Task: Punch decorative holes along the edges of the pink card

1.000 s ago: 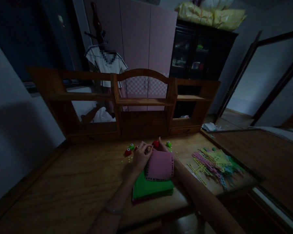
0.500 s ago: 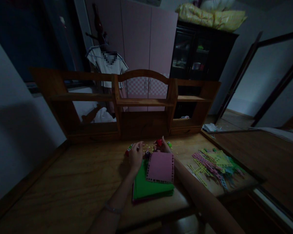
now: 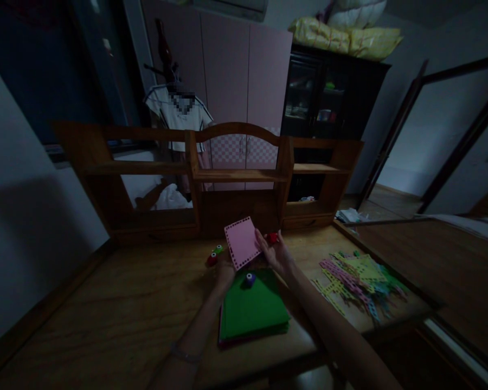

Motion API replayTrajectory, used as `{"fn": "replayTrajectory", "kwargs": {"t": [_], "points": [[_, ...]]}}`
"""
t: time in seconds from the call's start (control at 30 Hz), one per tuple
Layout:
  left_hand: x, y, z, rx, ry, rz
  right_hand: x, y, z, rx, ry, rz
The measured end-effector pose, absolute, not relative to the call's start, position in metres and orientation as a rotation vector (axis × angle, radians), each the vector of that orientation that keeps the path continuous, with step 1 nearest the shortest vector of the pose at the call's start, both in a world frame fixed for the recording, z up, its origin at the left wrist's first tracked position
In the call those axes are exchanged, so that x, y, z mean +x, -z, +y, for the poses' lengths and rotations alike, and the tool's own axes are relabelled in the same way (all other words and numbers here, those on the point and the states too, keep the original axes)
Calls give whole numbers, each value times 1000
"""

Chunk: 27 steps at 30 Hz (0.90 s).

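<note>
Raised above the table is a pink paper sheet (image 3: 244,244) with a row of punched holes along its edges. My left hand (image 3: 225,272) grips its lower left corner, the fingers partly hidden behind it. At the sheet's right edge, my right hand (image 3: 277,254) touches it with some fingers and holds a small red craft punch (image 3: 272,237). A purple punch (image 3: 250,279) lies on a stack of green sheets (image 3: 254,311) below. Left of my left hand sit a red punch (image 3: 212,259) and a green punch (image 3: 218,249).
Cut strips and punched scraps (image 3: 353,276) in yellow, pink, green and blue are heaped at the table's right. A wooden shelf unit (image 3: 239,174) stands along the back edge. The wooden tabletop (image 3: 146,292) extends to the left.
The pink sheet has moved up and left off the green stack and is tilted. My left hand has come to its corner. The purple punch now shows fully on the green stack.
</note>
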<state>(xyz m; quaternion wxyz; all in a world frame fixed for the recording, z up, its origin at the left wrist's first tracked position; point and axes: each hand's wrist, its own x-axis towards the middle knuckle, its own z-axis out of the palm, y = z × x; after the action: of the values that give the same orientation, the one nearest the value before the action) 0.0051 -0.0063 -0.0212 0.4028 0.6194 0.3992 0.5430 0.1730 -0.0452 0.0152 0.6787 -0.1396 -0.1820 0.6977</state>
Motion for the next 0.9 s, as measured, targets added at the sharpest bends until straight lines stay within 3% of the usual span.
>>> {"fn": "replayTrajectory", "kwargs": {"t": [0.27,0.53,0.73,0.9], "points": [[13,6,-25,1839,-1195,730,170,-18,-47,-293,-1521,-402],[6,16,-14,1638,-1374,1108,161,-16,-45,-483,-1533,-669],[-4,11,-8,1618,-1356,1228,161,-1,-42,-935,-1186,-883],[-4,11,-9,1592,-1417,1188,158,5,-41,-978,-1292,-1065]]}}
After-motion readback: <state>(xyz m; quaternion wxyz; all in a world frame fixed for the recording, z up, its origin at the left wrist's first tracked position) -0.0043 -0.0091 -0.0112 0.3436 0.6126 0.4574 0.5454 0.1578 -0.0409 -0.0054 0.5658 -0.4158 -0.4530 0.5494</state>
